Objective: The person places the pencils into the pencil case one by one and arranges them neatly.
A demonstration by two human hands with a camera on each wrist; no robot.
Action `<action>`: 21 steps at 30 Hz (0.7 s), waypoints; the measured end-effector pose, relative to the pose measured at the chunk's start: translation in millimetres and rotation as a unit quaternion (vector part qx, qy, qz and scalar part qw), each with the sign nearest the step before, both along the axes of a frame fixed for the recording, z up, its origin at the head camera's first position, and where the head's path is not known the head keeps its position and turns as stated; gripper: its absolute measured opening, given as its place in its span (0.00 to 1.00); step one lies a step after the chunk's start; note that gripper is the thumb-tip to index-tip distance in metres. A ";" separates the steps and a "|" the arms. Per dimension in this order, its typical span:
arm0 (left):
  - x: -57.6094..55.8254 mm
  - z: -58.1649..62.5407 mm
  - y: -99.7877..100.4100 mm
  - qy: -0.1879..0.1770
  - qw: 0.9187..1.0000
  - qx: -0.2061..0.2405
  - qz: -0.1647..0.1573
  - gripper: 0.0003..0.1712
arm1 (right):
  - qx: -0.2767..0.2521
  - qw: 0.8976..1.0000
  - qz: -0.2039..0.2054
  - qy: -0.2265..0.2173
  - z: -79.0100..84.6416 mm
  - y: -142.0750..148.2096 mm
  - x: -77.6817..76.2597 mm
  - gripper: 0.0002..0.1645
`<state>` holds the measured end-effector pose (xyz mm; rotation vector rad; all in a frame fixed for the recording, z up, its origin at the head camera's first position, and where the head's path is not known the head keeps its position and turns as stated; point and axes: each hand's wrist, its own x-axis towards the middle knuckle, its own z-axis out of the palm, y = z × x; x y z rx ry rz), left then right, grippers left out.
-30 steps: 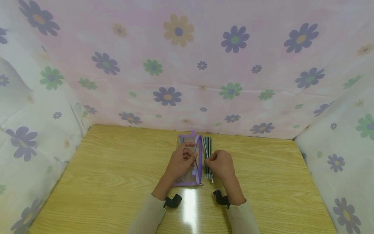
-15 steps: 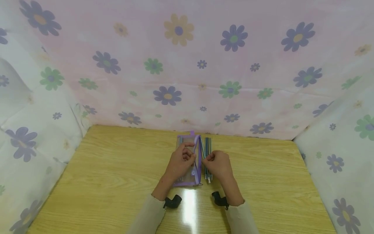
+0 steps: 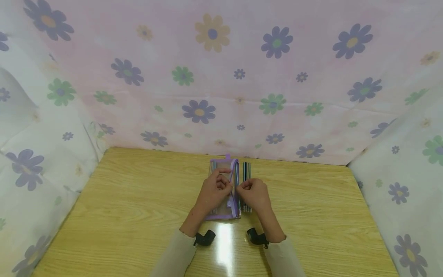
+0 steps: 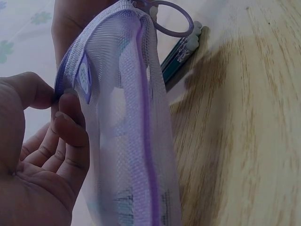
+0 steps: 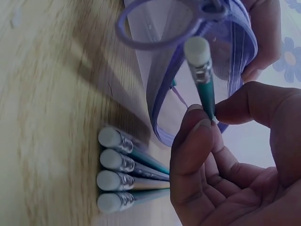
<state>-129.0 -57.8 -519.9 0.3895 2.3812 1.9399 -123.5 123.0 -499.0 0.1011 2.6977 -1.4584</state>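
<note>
A clear mesh pencil pouch with purple trim [image 3: 224, 188] lies on the wooden table [image 3: 131, 200] near the back wall. My left hand [image 3: 215, 189] pinches the pouch's upper zip edge [image 4: 75, 77] and holds it open. My right hand [image 3: 252, 192] pinches a green pencil with a white eraser [image 5: 203, 80] beside the pouch's mouth [image 5: 207, 56]. A row of several more pencils [image 3: 246, 173] lies on the table right of the pouch; their eraser ends [image 5: 113, 169] show in the right wrist view. The pouch's purple ring pull [image 4: 170, 19] hangs at its near end.
Flower-printed cloth [image 3: 221, 77] walls the table at the back and on both sides. Bare wood stretches left and right of the pouch. A bright glare patch [image 3: 225, 242] sits between my forearms.
My right hand has lifted one pencil from the row and moved left, up against the pouch. The left hand and the pouch have stayed where they were.
</note>
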 end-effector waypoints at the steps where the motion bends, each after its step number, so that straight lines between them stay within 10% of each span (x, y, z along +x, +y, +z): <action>1: -0.1 0.5 0.1 0.000 1.000 0.000 0.001 0.25 | -0.004 1.000 -0.001 -0.003 -0.2 -0.5 -0.3 0.07; 21: -5.6 6.8 -1.2 -0.007 1.000 -0.003 0.002 0.24 | -0.104 0.993 -0.017 -0.057 4.0 -9.0 -5.1 0.08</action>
